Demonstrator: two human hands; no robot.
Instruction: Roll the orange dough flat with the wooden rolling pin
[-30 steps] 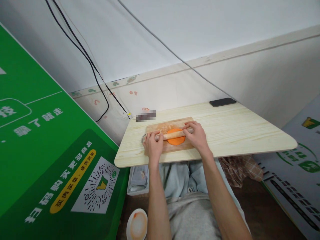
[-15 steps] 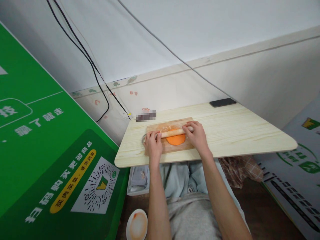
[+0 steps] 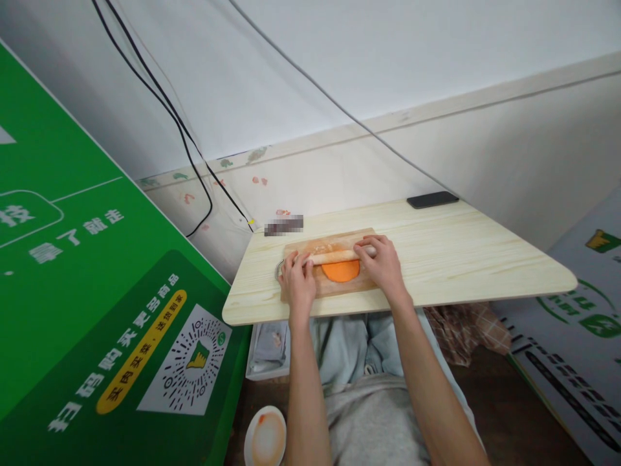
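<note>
A pale wooden rolling pin (image 3: 334,257) lies across a flat piece of orange dough (image 3: 341,271) on a wooden cutting board (image 3: 330,288). My left hand (image 3: 297,278) is closed on the pin's left end, and my right hand (image 3: 381,262) grips its right end. Below the pin the dough shows as a rounded half; little of it appears above. Whitish and orange smears mark the board behind the pin. At the board's left edge a metal ring handle (image 3: 278,270) shows beside my left hand.
The board rests on a light wood-grain table (image 3: 475,259). A black phone (image 3: 432,200) lies near the back edge, and a blurred-out dark item (image 3: 284,225) at the back left. A stained white bowl (image 3: 265,437) sits low at left. A green panel (image 3: 145,291) stands left.
Both hands and the rolling pin are almost where they were. Slightly less orange shows above the pin now.
</note>
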